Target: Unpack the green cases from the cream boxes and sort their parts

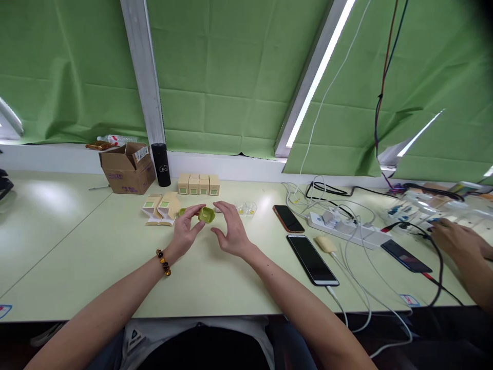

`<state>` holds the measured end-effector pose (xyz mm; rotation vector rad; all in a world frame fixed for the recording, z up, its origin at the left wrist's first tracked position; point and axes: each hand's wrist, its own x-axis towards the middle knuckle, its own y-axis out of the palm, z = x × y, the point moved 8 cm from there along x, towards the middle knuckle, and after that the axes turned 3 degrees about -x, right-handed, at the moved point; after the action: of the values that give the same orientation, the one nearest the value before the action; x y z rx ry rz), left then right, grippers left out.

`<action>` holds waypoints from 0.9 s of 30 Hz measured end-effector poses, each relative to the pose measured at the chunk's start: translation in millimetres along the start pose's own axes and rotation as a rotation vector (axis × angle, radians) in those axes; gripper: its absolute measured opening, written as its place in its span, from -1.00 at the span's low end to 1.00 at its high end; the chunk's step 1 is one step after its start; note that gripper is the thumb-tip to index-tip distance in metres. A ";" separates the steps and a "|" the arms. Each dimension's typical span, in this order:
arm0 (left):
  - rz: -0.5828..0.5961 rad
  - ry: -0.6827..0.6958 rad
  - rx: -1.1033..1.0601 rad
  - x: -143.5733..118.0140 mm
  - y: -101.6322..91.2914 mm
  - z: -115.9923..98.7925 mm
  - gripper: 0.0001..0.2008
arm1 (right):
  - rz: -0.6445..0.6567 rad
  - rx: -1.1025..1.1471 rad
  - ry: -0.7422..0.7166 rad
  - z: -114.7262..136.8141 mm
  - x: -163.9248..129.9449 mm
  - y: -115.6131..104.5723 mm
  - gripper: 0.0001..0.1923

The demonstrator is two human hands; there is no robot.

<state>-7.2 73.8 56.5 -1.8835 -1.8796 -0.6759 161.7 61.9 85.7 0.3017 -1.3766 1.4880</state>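
Note:
My left hand [185, 232] pinches a small olive-green cup [207, 215] with rounded square sides above the table. The cup's open side faces me. Just right of it, my right hand [231, 231] has its thumb and fingers apart, not touching the cup. Something small and whitish shows by the right fingertips, too small to name. Another green piece [182, 211] lies partly hidden behind my left fingers. Left of my hands lie opened kraft paper boxes [164, 207] with green labels. Small clear containers [246, 208] with yellow bits stand beyond my right hand.
Several closed kraft boxes [198, 184] stand in a row behind. A black bottle [160, 164] and a cardboard carton [128, 169] are at back left. Phones [313, 259], a power strip [348, 229] and tangled cables lie right. Another person's hands [458, 239] work at far right.

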 end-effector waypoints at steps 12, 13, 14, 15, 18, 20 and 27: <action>0.108 -0.161 0.050 -4.4 14.3 11.1 -0.51 | 0.035 0.429 0.149 -9.2 -9.2 9.5 -0.42; 0.095 -0.160 0.056 -4.2 13.5 10.0 -0.53 | 0.012 0.521 0.208 -14.5 -9.8 11.6 -0.47; 0.079 -0.149 0.066 -3.8 12.1 8.2 -0.55 | -0.005 0.619 0.267 -20.1 -10.5 14.3 -0.49; 0.060 -0.131 0.082 -3.4 10.2 5.6 -0.58 | -0.015 0.716 0.326 -25.8 -11.2 17.7 -0.50; 0.002 -0.016 0.203 -2.3 3.3 -7.5 -0.66 | -0.007 0.947 0.474 -39.5 -13.3 28.3 -0.44; -0.013 0.114 0.338 -3.1 1.8 -20.7 -0.69 | 0.009 1.062 0.554 -45.1 -15.0 34.6 -0.43; 0.117 0.399 0.614 -10.7 20.4 -38.8 -0.65 | 0.004 1.225 0.740 -51.1 -22.3 50.7 -0.48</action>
<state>11.0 41.9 82.6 -1.3348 -1.4837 -0.3424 153.8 103.8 23.7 0.4208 0.2187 2.0042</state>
